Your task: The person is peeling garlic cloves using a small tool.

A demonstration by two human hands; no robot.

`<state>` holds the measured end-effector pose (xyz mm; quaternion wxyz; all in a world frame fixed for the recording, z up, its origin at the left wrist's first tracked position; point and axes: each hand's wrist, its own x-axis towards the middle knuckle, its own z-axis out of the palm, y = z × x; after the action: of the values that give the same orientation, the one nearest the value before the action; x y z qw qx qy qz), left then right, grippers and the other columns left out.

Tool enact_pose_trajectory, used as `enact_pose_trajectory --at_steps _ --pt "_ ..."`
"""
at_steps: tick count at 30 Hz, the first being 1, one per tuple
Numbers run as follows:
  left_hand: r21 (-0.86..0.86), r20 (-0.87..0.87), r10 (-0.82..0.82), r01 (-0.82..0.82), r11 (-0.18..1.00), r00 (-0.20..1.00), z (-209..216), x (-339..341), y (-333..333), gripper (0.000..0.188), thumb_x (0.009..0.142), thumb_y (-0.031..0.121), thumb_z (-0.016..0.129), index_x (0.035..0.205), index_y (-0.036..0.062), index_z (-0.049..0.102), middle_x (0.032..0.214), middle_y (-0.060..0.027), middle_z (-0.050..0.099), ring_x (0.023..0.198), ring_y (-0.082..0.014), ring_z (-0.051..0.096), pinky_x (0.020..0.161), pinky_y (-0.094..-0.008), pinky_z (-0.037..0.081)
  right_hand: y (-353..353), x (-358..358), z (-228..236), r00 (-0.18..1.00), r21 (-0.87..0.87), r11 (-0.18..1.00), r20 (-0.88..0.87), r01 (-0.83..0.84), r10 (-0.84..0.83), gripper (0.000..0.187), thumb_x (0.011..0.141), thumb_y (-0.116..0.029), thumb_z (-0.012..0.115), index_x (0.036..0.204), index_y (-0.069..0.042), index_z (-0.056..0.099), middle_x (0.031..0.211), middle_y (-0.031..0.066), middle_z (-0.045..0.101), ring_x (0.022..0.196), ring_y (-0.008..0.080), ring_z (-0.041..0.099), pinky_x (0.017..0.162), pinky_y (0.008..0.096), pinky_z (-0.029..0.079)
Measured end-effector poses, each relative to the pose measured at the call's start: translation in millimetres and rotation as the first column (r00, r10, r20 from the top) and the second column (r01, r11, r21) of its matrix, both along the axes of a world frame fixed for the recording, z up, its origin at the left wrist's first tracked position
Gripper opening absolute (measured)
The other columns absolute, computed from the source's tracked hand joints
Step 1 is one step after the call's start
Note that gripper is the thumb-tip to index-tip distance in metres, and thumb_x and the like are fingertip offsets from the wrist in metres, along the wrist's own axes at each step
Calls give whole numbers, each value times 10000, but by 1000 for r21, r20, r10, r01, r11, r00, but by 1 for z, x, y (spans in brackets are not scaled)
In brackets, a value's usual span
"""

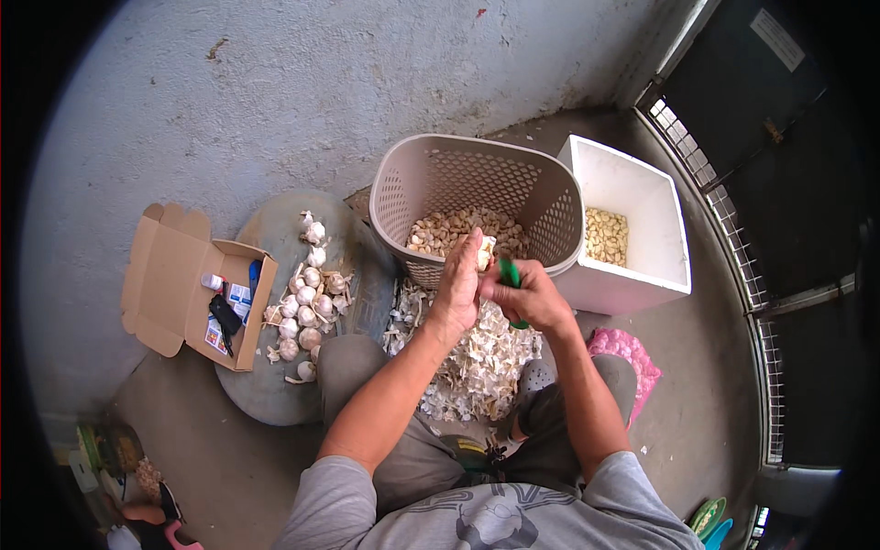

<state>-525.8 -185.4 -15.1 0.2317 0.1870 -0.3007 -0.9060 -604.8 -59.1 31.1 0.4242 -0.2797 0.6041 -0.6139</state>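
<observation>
My left hand (456, 291) is closed around a partly peeled garlic bulb (486, 249), held over the near rim of a taupe plastic basket (477, 147). Beside it, my right hand (536, 298) grips a tool with a green handle (509, 275); its working end is hidden, so I cannot tell its kind. Loose garlic cloves (440, 229) cover the bottom of the basket. Below my hands, a heap of papery garlic skins (486, 362) lies on the floor between my legs.
Whole garlic bulbs (307, 302) rest on a round grey surface (266, 399) at left, beside an open cardboard box (165, 284) of small items. A white foam box (655, 229) holding pale cloves (607, 236) stands right of the basket. A pink mesh bag (632, 353) lies near my right knee.
</observation>
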Motion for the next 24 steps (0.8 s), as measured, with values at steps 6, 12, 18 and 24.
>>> enact_pose_trajectory --at_steps 6,12,18,24 --pt "-116 32 -118 121 986 993 11 5 -3 361 1067 465 544 1023 118 636 907 48 590 708 -54 520 599 -233 429 3 -3 0 944 -16 983 -277 181 -179 200 980 -198 732 1005 -4 689 799 6 663 735 76 561 663 263 470" --pt "-662 139 -32 117 741 990 8 3 22 471 1115 536 328 1163 121 545 809 48 523 681 -56 452 600 -229 373 -1 -13 7 859 -29 975 -469 219 -207 333 1000 -299 706 1054 26 656 807 69 660 767 110 592 700 298 505" --pt "-384 118 -88 127 914 989 1 4 35 427 1121 497 350 1116 102 513 861 18 523 667 -58 459 589 -232 384 -3 -10 4 934 47 950 -204 309 -294 369 1015 -347 686 958 16 651 672 15 593 527 64 500 462 262 413" --pt "-567 77 61 -7 824 995 -6 -1 40 334 1134 400 390 1093 89 505 898 -1 515 752 -63 472 646 -239 414 -3 -9 -10 940 108 952 -228 285 -255 456 1044 -452 606 882 -26 626 572 -14 535 407 61 447 375 242 342"
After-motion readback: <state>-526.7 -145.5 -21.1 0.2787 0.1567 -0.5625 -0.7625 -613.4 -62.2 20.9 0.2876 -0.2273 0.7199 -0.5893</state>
